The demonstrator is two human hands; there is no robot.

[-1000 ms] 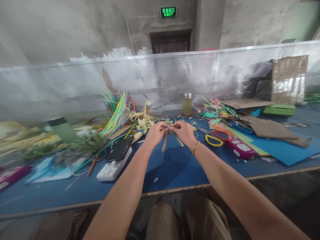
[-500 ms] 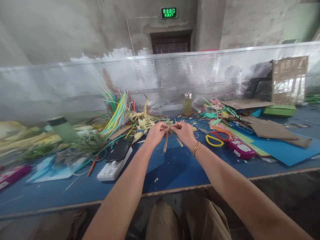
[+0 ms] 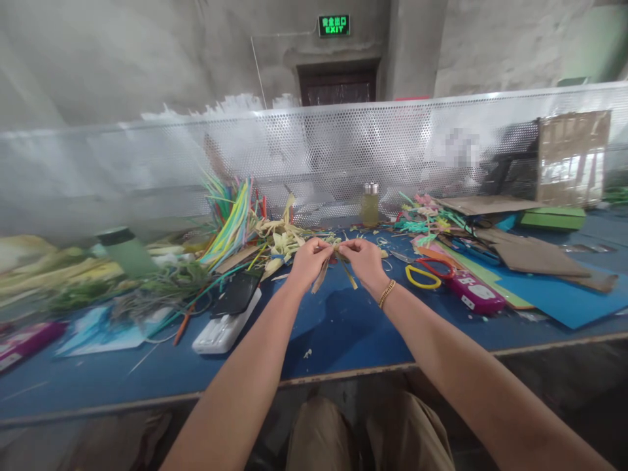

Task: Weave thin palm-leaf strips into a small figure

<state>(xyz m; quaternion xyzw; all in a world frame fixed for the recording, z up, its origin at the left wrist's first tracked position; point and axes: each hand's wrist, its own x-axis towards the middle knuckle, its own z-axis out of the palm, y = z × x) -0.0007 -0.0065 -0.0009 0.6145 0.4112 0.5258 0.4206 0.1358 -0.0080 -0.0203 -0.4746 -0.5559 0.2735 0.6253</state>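
Both of my hands meet above the blue table (image 3: 338,327) and pinch a small bundle of tan leaf strips (image 3: 324,271). My left hand (image 3: 307,261) is closed on the bundle's left side. My right hand (image 3: 363,260), with a gold bracelet on the wrist, is closed on the right side. Two loose strip ends hang down between the hands, one toward each wrist. A heap of pale yellow leaf strips (image 3: 277,239) lies just beyond my left hand.
Scissors with yellow and red handles (image 3: 422,271) and a purple box (image 3: 473,294) lie right of my hands. A black phone (image 3: 235,294) on a white case, coloured strips (image 3: 230,219), a green bottle (image 3: 127,252) and a glass jar (image 3: 369,204) stand around. A perforated metal screen (image 3: 343,150) closes the far edge.
The hanging strip ends have swung slightly, the left one now angled more toward my left wrist. My hands stay pinched together in nearly the same spot.
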